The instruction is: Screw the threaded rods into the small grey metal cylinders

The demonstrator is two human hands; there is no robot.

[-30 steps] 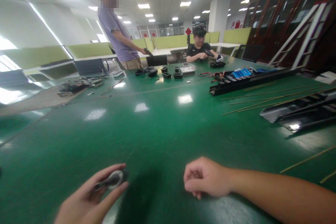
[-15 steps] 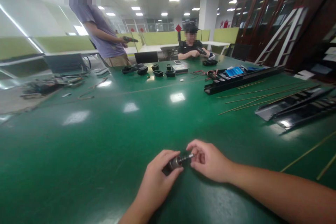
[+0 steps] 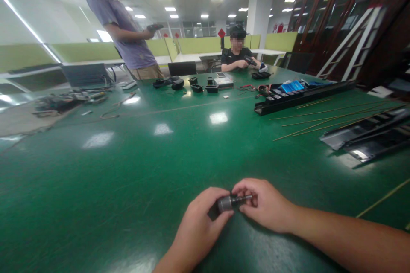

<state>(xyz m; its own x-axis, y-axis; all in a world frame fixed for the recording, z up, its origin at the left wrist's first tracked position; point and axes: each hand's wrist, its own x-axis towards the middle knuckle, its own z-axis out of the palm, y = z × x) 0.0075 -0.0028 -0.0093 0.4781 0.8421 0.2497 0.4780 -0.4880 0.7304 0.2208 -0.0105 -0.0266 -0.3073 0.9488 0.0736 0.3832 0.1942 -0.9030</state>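
Observation:
Low in the head view, my left hand (image 3: 205,217) is wrapped round a dark, drill-chuck-like cylindrical part (image 3: 226,204), thumb below it and fingers over the top. A thinner stepped neck and a bright metal shaft stick out of it towards the right. My right hand (image 3: 261,202) has its fingers curled round this shaft end, the thumb under it. Both hands are just above the green table (image 3: 134,187). The rear of the part is hidden in my left palm.
Black channels (image 3: 368,136) and thin brass-coloured rods (image 3: 320,126) lie at the right. Another long black channel (image 3: 288,102) holds blue packets. Black boxes (image 3: 205,88) stand at the far side. One person stands with a power tool (image 3: 155,27); another sits across the table.
Both hands and the part have shifted right and slightly down in the view. My right hand has closed in round the shaft end. The standing person's tool is raised higher.

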